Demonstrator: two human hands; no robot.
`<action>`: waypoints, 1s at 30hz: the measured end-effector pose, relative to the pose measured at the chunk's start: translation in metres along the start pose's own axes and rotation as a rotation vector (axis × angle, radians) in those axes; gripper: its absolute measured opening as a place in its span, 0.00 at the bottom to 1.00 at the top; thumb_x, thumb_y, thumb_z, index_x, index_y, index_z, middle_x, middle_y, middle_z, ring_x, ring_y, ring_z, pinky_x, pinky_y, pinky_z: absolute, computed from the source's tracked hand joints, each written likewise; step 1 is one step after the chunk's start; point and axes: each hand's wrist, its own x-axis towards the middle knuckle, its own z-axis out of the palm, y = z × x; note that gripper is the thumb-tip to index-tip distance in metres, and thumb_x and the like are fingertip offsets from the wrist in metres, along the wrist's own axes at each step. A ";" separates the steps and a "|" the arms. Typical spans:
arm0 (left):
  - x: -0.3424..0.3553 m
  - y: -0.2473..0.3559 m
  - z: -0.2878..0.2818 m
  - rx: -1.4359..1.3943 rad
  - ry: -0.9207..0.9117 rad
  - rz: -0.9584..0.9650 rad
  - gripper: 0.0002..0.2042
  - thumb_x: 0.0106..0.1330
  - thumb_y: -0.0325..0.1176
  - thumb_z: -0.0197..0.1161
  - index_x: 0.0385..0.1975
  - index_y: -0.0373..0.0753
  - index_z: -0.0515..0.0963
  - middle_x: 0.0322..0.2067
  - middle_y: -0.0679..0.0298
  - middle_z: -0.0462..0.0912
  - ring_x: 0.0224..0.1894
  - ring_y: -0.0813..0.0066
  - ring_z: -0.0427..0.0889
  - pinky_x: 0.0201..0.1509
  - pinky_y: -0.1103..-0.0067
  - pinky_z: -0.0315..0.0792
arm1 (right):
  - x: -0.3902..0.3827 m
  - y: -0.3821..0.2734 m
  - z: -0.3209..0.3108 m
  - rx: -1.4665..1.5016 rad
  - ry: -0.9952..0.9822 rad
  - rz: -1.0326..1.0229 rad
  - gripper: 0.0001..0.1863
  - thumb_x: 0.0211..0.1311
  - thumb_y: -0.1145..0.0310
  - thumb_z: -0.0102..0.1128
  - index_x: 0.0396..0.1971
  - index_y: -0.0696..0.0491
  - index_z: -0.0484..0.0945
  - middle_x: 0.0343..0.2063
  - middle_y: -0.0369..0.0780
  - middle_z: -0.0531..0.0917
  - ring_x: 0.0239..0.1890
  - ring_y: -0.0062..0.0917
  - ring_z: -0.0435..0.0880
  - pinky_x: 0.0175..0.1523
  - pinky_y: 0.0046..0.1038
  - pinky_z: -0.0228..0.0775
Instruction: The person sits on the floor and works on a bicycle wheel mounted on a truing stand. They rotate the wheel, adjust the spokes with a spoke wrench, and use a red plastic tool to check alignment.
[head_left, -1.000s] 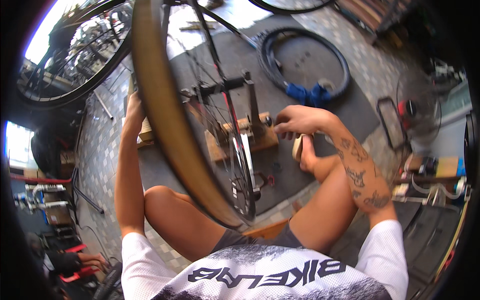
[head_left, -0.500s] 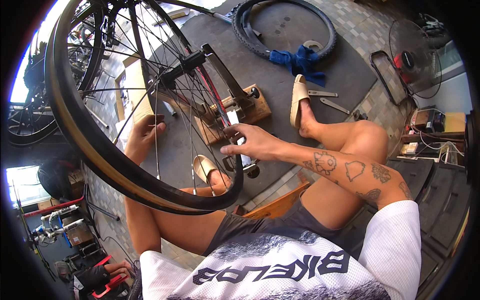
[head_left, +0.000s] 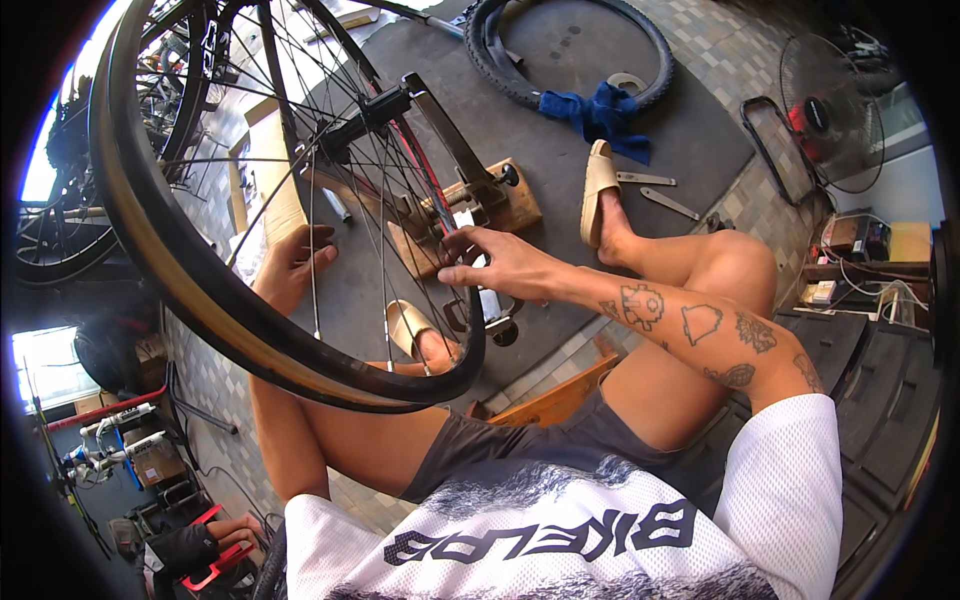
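From the head view, the bicycle wheel (head_left: 250,230) stands in its truing stand (head_left: 470,190) on the floor mat, left hand (head_left: 290,265) loosely curled behind the spokes, right hand (head_left: 495,262) pinching narrow at the rim.

The person sits with both knees bent and spread, bare forearms reaching forward from the lower edge. The right arm, tattooed along the forearm, stretches leftward across the body; the right hand (head_left: 495,262) is held palm down with its fingers (head_left: 462,240) curled and pinched together at the tips, thumb below them. The left arm runs up along the left side, elbow low, wrist straight; the left hand (head_left: 292,265) is loosely open, its fingers (head_left: 318,236) lightly bent and pointing right, toward the other hand. The two hands are near each other but apart.
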 end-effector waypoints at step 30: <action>-0.007 0.013 0.000 0.276 0.069 0.145 0.29 0.72 0.52 0.68 0.60 0.33 0.80 0.51 0.44 0.87 0.54 0.50 0.87 0.59 0.63 0.79 | -0.021 -0.043 0.001 -0.960 0.147 -0.144 0.23 0.70 0.54 0.64 0.53 0.58 0.81 0.46 0.50 0.86 0.51 0.48 0.86 0.56 0.45 0.78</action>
